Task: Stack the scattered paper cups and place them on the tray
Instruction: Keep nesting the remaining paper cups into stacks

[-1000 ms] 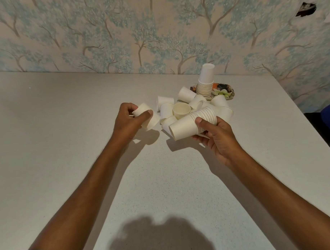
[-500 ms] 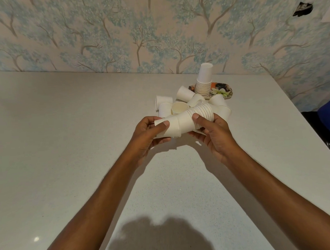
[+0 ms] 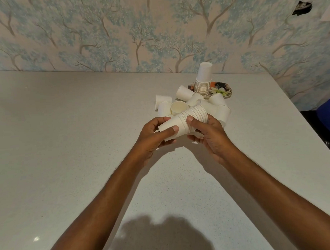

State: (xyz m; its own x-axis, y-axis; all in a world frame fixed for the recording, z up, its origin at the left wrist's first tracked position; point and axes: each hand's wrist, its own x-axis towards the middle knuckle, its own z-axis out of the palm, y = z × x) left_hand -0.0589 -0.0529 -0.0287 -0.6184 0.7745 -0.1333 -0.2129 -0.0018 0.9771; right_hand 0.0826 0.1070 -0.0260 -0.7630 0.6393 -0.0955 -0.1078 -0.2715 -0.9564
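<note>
A stack of white paper cups [image 3: 186, 120] lies sideways between both hands above the table. My left hand [image 3: 153, 138] grips its closed end, thumb on top of the outermost cup. My right hand [image 3: 207, 134] holds the rim end from the side and below. Just behind, several loose white cups [image 3: 180, 103] lie scattered, some on their sides, one with its mouth facing up. A small flowered tray [image 3: 224, 89] sits at the back near the wall with another stack of cups [image 3: 203, 80] standing upside down on it.
The pale speckled table [image 3: 67, 128] runs to a tree-patterned wall at the back. Its right edge [image 3: 306, 123] drops off beside a dark area with something blue [image 3: 328, 117]. My head's shadow falls on the table's near part.
My left hand carried a single cup from the left over to the stack in my right hand and pushed it onto the stack's end. Both hands now hold the stack together.
</note>
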